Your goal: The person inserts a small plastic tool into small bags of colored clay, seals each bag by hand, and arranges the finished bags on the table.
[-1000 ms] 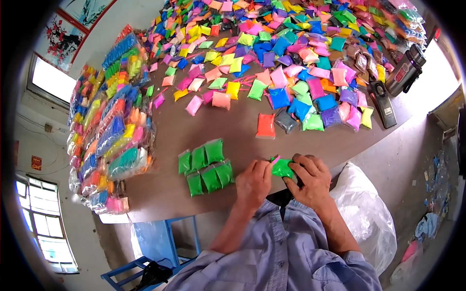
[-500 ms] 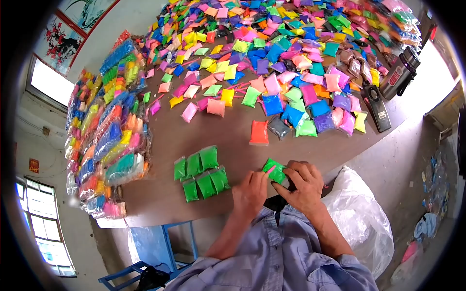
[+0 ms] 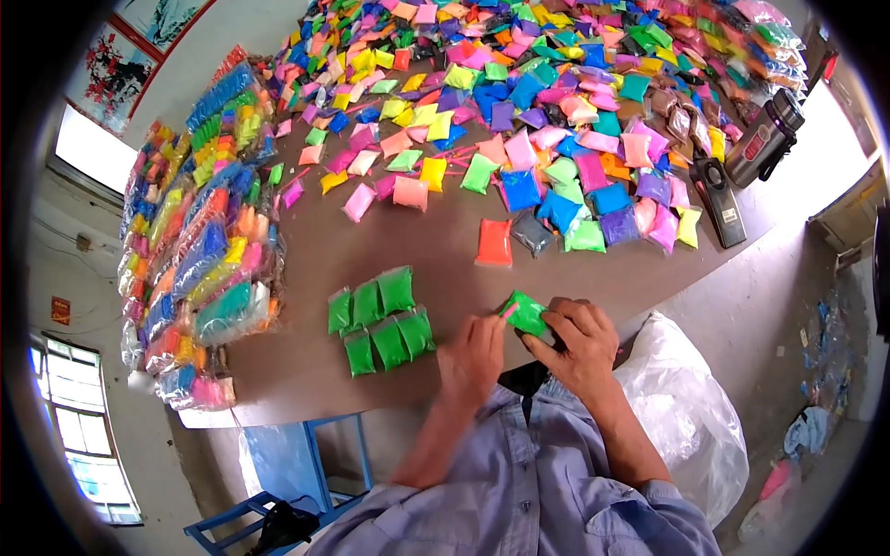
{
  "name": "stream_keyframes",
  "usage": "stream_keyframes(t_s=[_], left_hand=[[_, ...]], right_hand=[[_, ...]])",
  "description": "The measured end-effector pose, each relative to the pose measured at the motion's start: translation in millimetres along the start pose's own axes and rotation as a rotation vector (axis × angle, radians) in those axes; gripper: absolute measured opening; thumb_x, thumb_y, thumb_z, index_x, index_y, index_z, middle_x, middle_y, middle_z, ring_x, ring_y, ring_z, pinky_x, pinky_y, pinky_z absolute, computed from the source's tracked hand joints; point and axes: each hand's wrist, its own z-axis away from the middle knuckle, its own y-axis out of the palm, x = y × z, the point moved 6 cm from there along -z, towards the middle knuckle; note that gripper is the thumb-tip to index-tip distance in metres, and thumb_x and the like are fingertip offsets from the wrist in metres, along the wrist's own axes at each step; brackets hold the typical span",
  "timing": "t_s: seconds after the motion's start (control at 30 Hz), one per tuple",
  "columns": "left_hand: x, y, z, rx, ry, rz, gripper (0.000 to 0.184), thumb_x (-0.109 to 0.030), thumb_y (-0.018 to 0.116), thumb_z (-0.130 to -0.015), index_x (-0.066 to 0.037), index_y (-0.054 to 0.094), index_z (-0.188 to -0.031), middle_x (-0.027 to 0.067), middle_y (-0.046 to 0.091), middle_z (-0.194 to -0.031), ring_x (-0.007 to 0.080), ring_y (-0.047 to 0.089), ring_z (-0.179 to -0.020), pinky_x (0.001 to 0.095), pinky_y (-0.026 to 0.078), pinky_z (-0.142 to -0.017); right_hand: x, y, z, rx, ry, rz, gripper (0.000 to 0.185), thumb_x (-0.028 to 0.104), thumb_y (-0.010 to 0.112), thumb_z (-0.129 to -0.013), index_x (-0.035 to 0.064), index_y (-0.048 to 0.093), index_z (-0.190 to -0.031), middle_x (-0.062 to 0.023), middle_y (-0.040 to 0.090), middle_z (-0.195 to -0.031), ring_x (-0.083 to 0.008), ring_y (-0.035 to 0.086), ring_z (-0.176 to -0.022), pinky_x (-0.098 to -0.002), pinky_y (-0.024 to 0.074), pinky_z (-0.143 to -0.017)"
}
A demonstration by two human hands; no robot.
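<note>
Brown tabletop; window at left. Left hand, fingers curled, pinches pink strip; right hand grips green sachet.

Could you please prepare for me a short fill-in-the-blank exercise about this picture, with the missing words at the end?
1. The flat plastic packet in the right hand is ____ in colour.
2. The thin strip at the fingertips of the left hand is ____ in colour.
3. The glossy green plastic packets set in two rows left of the hands number ____.
4. In the picture, the square red plastic packet lies just to the ____ of the dark grey plastic packet.

Missing words: green; pink; six; left.
</note>
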Motion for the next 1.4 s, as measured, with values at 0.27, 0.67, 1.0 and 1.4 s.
stream_keyframes(t_s=[0.27,0.67,1.0,1.4], left_hand=[[-15.6,-8.6,-0.1,-0.026,0.034,0.135,0.008,-0.002,0.071,-0.091,-0.005,0.067,-0.096,0.011,0.065,-0.084,0.0328,0.066,-0.069,0.0405,0.053,-0.057],[-20.8,-9.0,-10.9,-0.021,0.063,0.122,0.008,-0.002,0.074,-0.091,-0.005,0.069,-0.098,0.0118,0.066,-0.084,0.0311,0.067,-0.07,0.0393,0.054,-0.059],[0.0,-15.3,-17.6,-0.101,-0.049,0.098,0.007,-0.001,0.073,-0.091,-0.003,0.069,-0.097,0.0119,0.065,-0.081,0.0286,0.065,-0.065,0.0379,0.051,-0.057],[-0.4,-12.7,-25.0,-0.036,0.007,-0.021,0.006,-0.003,0.073,-0.092,-0.006,0.068,-0.094,0.0102,0.065,-0.084,0.0319,0.067,-0.072,0.0397,0.052,-0.058]], right_hand=[[-4.3,-0.5,-0.2,-0.037,0.053,-0.007,0.024,0.02,0.087,-0.074,0.0079,0.074,-0.09,-0.0036,0.071,-0.097,-0.024,0.065,-0.084,-0.0356,0.0524,-0.073],[-8.7,-0.2,-1.3,-0.058,0.078,-0.014,0.017,0.016,0.085,-0.079,0.0075,0.075,-0.091,-0.0046,0.072,-0.095,-0.0235,0.067,-0.083,-0.0354,0.0534,-0.072],[-11.4,0.3,0.0,-0.077,0.072,-0.04,0.016,0.012,0.084,-0.08,0.0069,0.075,-0.092,-0.0057,0.073,-0.095,-0.024,0.067,-0.083,-0.0351,0.0543,-0.071],[-10.4,3.1,9.4,-0.059,-0.033,-0.001,0.02,0.01,0.084,-0.074,0.0087,0.075,-0.092,-0.0045,0.071,-0.098,-0.0224,0.068,-0.086,-0.0344,0.0517,-0.073]])
